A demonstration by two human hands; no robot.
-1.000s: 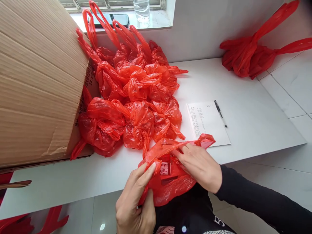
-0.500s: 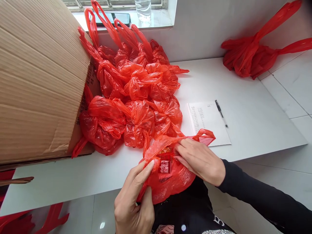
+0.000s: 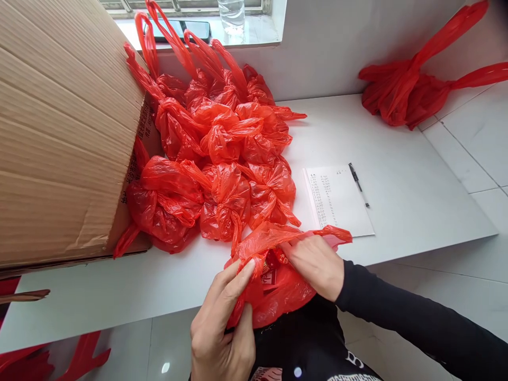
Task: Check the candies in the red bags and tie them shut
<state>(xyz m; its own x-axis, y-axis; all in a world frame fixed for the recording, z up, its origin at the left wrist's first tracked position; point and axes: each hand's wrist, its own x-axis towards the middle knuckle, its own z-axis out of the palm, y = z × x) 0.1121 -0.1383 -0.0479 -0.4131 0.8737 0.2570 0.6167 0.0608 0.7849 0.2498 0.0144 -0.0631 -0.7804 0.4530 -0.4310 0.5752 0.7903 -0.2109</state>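
An opened red plastic bag (image 3: 278,301) is at the table's front edge, close to my body. My left hand (image 3: 224,317) pinches the left side of its mouth between thumb and fingers. Inside the bag, a small red-and-white printed packet (image 3: 269,277) shows, partly covered. My right hand (image 3: 313,262) reaches into the opening from the right, its fingertips hidden by the bag and its contents. One loose handle of the bag sticks out to the right, past that hand.
Several knotted red bags (image 3: 226,196) are piled beside a large cardboard box (image 3: 67,132). A written sheet (image 3: 337,211) with a pen (image 3: 359,185) lies right of them. More red bags (image 3: 405,95) sit at the far right. A phone (image 3: 194,30) and bottle (image 3: 231,16) stand on the sill.
My right hand has moved left and deeper into the bag, and the packet inside is more covered. The bag's right handle has sunk and flattened. My left hand keeps its pinch.
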